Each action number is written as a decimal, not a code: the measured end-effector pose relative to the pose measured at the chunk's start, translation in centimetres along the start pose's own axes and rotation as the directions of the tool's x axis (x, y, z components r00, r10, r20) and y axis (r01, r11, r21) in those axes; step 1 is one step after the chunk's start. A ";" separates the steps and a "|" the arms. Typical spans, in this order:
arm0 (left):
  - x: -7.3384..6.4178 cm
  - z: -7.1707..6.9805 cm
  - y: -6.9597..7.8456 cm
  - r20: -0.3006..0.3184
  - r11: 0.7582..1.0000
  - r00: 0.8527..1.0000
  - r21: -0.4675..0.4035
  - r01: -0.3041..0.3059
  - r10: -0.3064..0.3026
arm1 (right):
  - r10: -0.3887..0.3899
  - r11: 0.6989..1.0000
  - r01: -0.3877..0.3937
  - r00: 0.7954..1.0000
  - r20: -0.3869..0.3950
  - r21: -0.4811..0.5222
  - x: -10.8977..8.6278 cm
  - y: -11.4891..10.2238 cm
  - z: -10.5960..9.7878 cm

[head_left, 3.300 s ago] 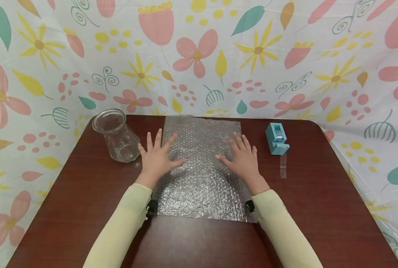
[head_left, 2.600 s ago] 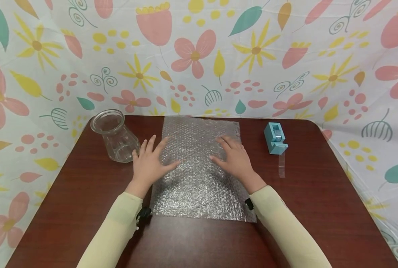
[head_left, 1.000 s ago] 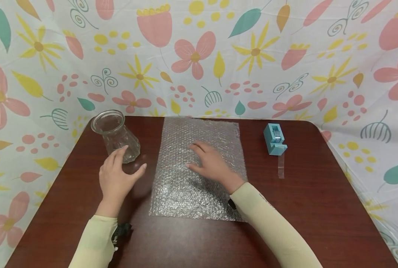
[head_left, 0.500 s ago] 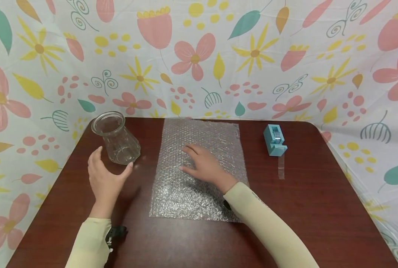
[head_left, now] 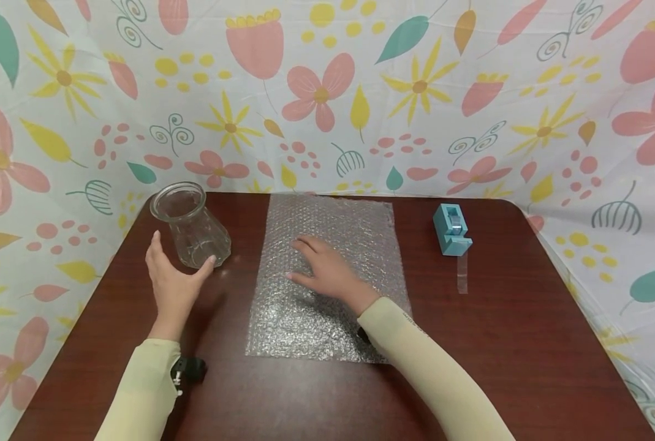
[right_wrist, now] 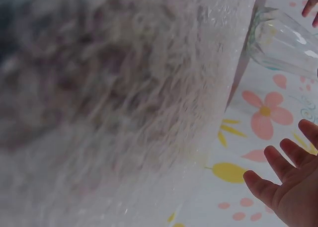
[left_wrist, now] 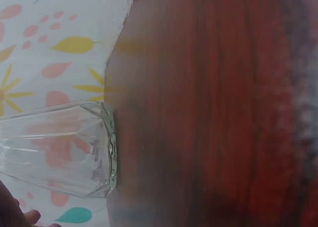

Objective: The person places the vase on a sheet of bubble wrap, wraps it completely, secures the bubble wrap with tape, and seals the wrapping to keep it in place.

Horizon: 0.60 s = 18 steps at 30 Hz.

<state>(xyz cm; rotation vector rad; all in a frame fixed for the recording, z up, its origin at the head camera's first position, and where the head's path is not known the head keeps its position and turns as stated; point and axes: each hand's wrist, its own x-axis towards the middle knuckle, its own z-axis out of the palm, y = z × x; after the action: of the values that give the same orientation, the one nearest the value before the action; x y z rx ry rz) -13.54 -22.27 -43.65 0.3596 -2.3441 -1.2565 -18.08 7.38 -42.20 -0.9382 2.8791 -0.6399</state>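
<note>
A clear glass vase [head_left: 197,236] with a wide rim stands upright at the table's far left. My left hand [head_left: 174,285] is just in front of it, thumb and fingers spread apart and not closed round the glass. In the left wrist view, fingertips of the left hand [left_wrist: 15,212] show in the lower corner, below the vase [left_wrist: 59,147]. My right hand [head_left: 329,269] hovers with relaxed fingers over a flat sheet of bubble wrap [head_left: 299,327]. In the right wrist view, the right hand [right_wrist: 293,189] holds nothing beside the bubble wrap [right_wrist: 124,88].
A light blue tape dispenser [head_left: 451,229] stands at the back right of the dark wooden table [head_left: 526,343]. From it a strip of clear tape [head_left: 462,275] hangs toward the front. A flower-print cloth [head_left: 327,153] rises right behind the table.
My left hand has moved left from the bubble wrap to the vase, its fingers spread. The right hand has shifted left over the wrap. Vase, wrap and dispenser stay in place.
</note>
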 end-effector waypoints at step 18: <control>2.8 1.5 -1.8 0.133 0.971 0.975 -0.139 0.194 -0.176 | -0.001 1.000 0.002 1.000 -0.010 0.015 1.0 -0.8 1.2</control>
<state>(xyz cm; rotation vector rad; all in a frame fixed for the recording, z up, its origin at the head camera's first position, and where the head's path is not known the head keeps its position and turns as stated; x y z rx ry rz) -16.66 -23.35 -45.12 0.4734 -2.3380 -1.5747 -18.27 5.81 -42.90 -0.9381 2.8786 -0.6671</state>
